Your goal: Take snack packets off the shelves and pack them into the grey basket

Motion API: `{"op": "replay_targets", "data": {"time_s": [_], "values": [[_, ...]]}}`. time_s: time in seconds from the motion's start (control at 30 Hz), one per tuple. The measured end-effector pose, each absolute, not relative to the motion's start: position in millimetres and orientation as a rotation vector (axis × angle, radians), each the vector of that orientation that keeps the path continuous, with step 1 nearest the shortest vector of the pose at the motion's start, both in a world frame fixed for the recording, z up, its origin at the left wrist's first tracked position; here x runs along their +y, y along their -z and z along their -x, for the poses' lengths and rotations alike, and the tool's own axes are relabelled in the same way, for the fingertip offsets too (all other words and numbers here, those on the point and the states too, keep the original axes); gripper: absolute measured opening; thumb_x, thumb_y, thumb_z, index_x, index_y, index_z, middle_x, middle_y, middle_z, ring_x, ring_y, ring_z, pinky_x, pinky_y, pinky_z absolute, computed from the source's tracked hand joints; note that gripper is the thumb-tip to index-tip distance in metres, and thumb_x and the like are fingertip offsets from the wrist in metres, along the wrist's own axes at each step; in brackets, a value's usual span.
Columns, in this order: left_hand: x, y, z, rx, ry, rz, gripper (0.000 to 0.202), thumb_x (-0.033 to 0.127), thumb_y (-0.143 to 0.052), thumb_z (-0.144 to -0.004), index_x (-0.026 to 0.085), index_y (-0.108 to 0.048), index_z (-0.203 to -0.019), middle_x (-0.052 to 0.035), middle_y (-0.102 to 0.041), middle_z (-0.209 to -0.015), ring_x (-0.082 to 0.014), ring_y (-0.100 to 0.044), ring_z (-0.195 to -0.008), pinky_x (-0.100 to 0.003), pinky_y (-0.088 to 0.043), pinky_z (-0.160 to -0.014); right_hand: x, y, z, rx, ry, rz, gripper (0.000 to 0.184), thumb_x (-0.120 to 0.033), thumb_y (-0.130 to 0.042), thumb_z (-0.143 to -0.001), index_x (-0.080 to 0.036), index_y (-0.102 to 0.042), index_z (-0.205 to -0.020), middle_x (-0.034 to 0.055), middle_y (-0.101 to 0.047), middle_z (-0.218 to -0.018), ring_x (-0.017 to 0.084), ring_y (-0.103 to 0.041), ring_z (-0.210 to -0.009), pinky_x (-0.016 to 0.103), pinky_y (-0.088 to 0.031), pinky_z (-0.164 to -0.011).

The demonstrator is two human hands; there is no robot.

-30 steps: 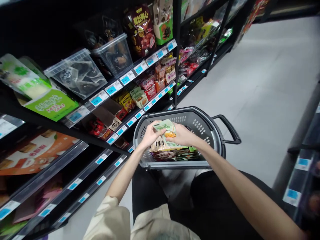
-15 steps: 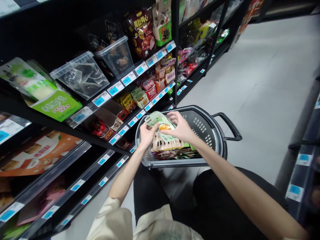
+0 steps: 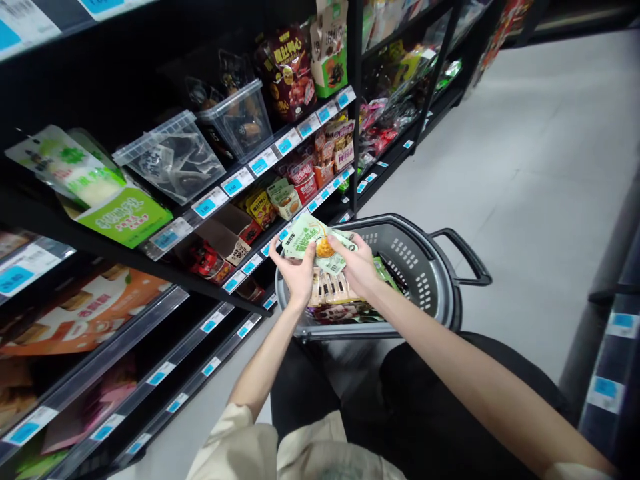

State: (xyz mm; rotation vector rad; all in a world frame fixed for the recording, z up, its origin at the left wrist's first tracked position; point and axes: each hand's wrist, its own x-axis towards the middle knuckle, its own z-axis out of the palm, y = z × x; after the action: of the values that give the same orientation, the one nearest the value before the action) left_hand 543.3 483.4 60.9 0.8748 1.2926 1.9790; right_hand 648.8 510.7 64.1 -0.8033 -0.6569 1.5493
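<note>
Between my two hands are pale green snack packets [image 3: 306, 235], overlapping and slightly fanned, with a round food picture on the front one. My left hand [image 3: 296, 270] is closed on their left side, thumb on top. My right hand [image 3: 356, 265] grips the right side, its thumb pressing near the food picture. How many packets there are I cannot tell. Just below the hands is a grey shopping basket [image 3: 395, 223] with perforated walls. Inside it lie a beige striped pack [image 3: 330, 288] and several other packs, partly covered by my hands.
To the left runs a black shelf unit with price tags [image 3: 235, 180], clear plastic bins [image 3: 173, 157] and a green box of packets [image 3: 125, 217]. A small box of similar green packets [image 3: 285, 199] stands on the lower shelf. The basket's handle [image 3: 465, 257] juts right over the pale floor [image 3: 520, 173].
The green packets have turned and fanned out, with the front one now facing up more fully. Both hands have shifted their grip on them. The view has shifted slightly.
</note>
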Motion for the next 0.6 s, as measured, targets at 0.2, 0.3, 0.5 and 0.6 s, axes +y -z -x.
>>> {"op": "replay_targets", "data": {"time_s": [0.2,0.3,0.5,0.6], "values": [[487,-75,-531,1.046,-1.510,-0.956,0.065,0.034,-0.096,-0.065,0.017,-0.070,-0.123,-0.0128,-0.073,-0.128,-0.0304,-0.069,-0.120,-0.046,-0.050,-0.111,508,-66,-661,-0.635,-1.558,0.740,0.056,-0.048,-0.097,-0.057,-0.024,-0.062,-0.095,0.0023,-0.078,-0.099,0.026,-0.075,-0.098,0.043,-0.061,-0.092],[488,-76,-526,1.080,-1.408,-1.071,0.059,0.034,-0.094,-0.068,0.016,-0.073,-0.120,-0.0130,-0.073,-0.129,-0.0298,-0.070,-0.118,-0.047,-0.050,-0.111,510,-62,-662,-0.629,-1.619,0.701,0.056,-0.048,-0.096,-0.060,-0.025,-0.062,-0.098,0.0007,-0.077,-0.100,0.024,-0.074,-0.099,0.041,-0.060,-0.093],[506,-78,-514,1.192,-1.383,-1.346,0.050,0.037,-0.089,-0.074,0.016,-0.075,-0.118,-0.0117,-0.075,-0.125,-0.0281,-0.071,-0.116,-0.044,-0.053,-0.109,525,-53,-658,-0.796,-1.566,0.715,0.050,-0.055,-0.085,-0.074,-0.027,-0.061,-0.107,0.0024,-0.074,-0.116,0.022,-0.069,-0.111,0.038,-0.056,-0.099],[532,-79,-498,1.215,-1.442,-1.402,0.053,0.038,-0.091,-0.070,0.015,-0.075,-0.115,-0.0123,-0.076,-0.122,-0.0289,-0.073,-0.112,-0.045,-0.054,-0.107,533,-47,-657,-0.935,-1.536,0.791,0.049,-0.050,-0.082,-0.077,-0.026,-0.061,-0.114,0.0043,-0.073,-0.119,0.021,-0.068,-0.110,0.037,-0.055,-0.098]]}}
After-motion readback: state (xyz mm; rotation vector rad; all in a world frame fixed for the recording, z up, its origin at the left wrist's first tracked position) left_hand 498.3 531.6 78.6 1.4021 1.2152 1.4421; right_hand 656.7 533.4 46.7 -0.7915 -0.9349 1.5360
